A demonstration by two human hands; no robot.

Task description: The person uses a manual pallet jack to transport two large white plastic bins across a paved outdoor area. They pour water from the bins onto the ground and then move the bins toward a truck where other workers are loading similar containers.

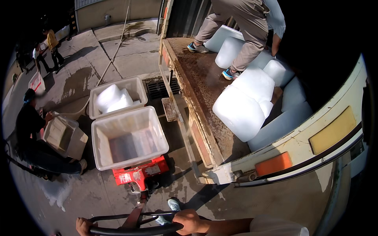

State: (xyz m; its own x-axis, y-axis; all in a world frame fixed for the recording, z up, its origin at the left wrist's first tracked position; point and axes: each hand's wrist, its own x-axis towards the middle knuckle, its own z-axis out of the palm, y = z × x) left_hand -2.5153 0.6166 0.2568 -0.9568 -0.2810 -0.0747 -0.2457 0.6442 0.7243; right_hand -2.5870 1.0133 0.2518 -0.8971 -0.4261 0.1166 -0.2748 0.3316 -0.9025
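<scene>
Pallet-jack handle: black loop, at the lower edge of view, close in front of the person gripping it. Right hand wrapped round its right end, fingertips hidden. Left hand curled at the left end; partly cut off by the edge, wrist out of sight.

Red jack body juts from under a pale front bin, which hides whatever lies beneath. Rear bin holds white blocks; its near side is masked by the front bin.

Truck bed, at right: more big blocks, some lost in shadow. Bending person there, head cut off. Distant figures too small to read.
</scene>
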